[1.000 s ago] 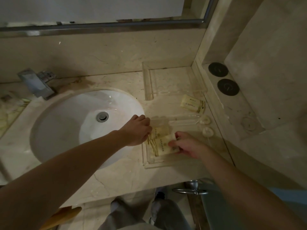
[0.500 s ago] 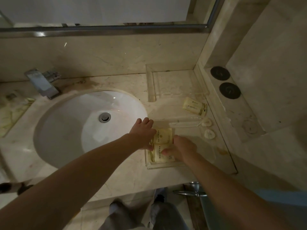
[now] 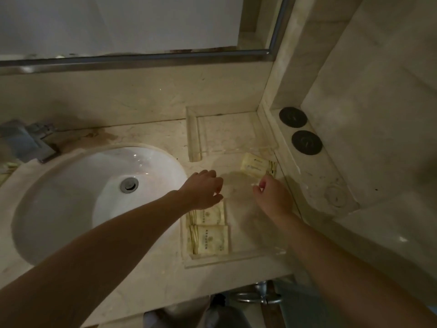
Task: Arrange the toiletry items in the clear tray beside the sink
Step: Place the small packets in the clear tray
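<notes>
My right hand (image 3: 272,195) pinches something small and white above the clear acrylic tray (image 3: 189,258), left hand (image 3: 203,189) loosely spread; I judge it could slip onto the marble tabletop (image 3: 151,275).

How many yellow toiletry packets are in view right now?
3. Two lie inside the near clear tray: the far packet and the near packet. A third packet lies on the counter beyond the right hand. The hands may hide others.
</notes>
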### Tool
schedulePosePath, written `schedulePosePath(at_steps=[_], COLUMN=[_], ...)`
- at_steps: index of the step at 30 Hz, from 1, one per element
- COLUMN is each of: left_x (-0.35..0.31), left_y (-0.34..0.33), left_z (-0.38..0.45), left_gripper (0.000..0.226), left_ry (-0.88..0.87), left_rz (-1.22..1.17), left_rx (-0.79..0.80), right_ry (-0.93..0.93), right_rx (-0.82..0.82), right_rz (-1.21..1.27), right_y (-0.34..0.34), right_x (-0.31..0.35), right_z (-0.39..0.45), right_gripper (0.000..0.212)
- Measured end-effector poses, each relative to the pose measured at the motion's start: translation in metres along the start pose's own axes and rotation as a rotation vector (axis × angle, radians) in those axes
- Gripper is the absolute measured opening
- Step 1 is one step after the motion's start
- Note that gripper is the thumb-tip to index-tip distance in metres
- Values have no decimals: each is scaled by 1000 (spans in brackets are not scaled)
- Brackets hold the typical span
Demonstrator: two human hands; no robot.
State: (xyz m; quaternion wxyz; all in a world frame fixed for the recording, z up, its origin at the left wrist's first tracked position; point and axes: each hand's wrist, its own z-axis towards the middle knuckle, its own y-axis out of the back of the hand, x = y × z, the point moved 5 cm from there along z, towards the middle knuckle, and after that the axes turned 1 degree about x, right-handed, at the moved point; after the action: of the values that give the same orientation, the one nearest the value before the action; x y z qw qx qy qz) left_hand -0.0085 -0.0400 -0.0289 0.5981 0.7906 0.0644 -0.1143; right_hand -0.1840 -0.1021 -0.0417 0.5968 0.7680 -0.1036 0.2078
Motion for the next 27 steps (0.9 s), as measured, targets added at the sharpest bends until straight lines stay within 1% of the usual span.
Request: schedulePosePath(at_steps=[1,4,7,9,12,15,19,21,23,25,27], left_x=[-4,-13,-21,-27,-32,-29,-35,-38,-35,-32,-31], left_y=[1,-2,-6,-9,-15,-18,-26,-31,-30,-26,-19], left_z=[11,47,86,107,129,139,145,146,147,147,145], left_gripper=[28,35,43,45,46,47,43,43,38,31,32], left_ry=[28,144,270,327,385,457,540,581,584,521,442], left_rz=[-52,-240,-416,-483,-535,-610,-675,-687,-651,-597,-547], left_rx=[-2,13,16,26,15,-44,-56,-58,-62,-63,-54], right_ry=[-2,-9,5,33,78,62,94,102,141,154,162], right_rx=[-16,-36,-2,23,24,89,125,122,84,39,12], right_rz=[7,-23,-46,-58,-160,-157,-230,-249,-245,-207,-178], right_y=[5,12,10,7,3,0,0,2,6,11,17], right_x=[-2,-7,-5,-4,-4,-5,-1,1,4,6,7], right_z=[8,31,55,71,91,103,109,109,110,109,104], right_gripper=[19,33,43,46,45,45,46,42,31,23,22])
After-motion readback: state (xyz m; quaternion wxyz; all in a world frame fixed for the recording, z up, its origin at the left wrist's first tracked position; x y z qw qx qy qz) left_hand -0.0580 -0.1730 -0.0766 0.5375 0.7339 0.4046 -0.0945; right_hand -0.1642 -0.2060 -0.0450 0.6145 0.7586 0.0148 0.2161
